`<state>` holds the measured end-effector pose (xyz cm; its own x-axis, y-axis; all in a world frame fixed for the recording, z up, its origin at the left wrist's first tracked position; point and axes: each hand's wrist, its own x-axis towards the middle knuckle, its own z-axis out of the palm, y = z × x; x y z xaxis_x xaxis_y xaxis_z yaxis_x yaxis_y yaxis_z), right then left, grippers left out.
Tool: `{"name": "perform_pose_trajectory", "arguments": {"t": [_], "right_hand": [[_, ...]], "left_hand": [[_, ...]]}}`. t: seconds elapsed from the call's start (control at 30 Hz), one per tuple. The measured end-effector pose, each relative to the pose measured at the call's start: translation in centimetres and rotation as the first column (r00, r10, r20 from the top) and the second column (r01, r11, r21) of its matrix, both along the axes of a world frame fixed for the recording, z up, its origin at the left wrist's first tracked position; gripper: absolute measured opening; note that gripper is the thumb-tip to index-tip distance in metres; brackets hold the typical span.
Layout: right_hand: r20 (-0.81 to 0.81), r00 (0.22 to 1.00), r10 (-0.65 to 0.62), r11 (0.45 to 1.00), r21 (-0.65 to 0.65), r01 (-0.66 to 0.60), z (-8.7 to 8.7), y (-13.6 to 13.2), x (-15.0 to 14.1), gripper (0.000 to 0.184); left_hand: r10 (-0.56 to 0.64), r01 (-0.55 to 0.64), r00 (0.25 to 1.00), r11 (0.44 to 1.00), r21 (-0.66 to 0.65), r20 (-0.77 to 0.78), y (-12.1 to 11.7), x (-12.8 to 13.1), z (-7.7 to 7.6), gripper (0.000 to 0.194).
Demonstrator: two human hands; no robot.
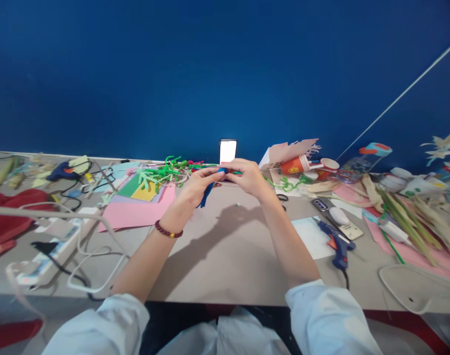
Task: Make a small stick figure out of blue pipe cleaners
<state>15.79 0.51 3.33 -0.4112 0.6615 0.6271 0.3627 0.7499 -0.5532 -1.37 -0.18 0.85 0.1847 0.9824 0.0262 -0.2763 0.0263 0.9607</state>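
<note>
Blue stems [206, 195] pinched between both hands, above the worktop [217, 266].
Left hand [197, 185], right hand [249, 177]: fingers closed on the bunched top, loose ends hanging by the left. Probably light, soft, bendy, not slippery; best held at that top, since hard squeezing may kink them.

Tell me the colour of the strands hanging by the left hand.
The strands are dark blue, seen in the head view.
</note>
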Motion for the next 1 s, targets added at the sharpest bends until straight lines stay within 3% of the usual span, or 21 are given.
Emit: {"name": "perform_pose_trajectory", "arguments": {"t": [0.17,0.43,0.57,0.73,1.0], "right_hand": [[-0.003,0.999,0.043,0.998,0.036,-0.043,0.03,0.00,0.17,0.018],[0.037,0.998,0.050,0.998,0.027,-0.051,-0.25,0.29,0.46,0.018],[0.045,0.998,0.044,0.998,0.044,-0.046,-0.02,0.14,0.49,0.017],[0.059,0.996,0.061,0.995,0.075,-0.065,-0.18,0.33,0.45,0.017],[0.096,0.994,0.056,0.996,0.070,-0.063,-0.21,0.26,0.47,0.018]], "left_hand": [[-0.017,0.018,0.998,1.000,-0.010,0.053,-0.16,0.19,0.21,0.029],[-0.025,0.026,1.000,0.998,-0.064,0.013,-0.51,0.43,0.44,0.026],[-0.009,0.016,0.996,0.997,-0.079,0.084,-0.75,0.85,0.73,0.026],[-0.063,0.085,0.983,0.989,-0.124,0.170,-0.66,0.93,0.40,0.021],[-0.105,0.135,0.982,0.972,-0.193,0.156,-0.15,0.45,0.08,0.020]]}}
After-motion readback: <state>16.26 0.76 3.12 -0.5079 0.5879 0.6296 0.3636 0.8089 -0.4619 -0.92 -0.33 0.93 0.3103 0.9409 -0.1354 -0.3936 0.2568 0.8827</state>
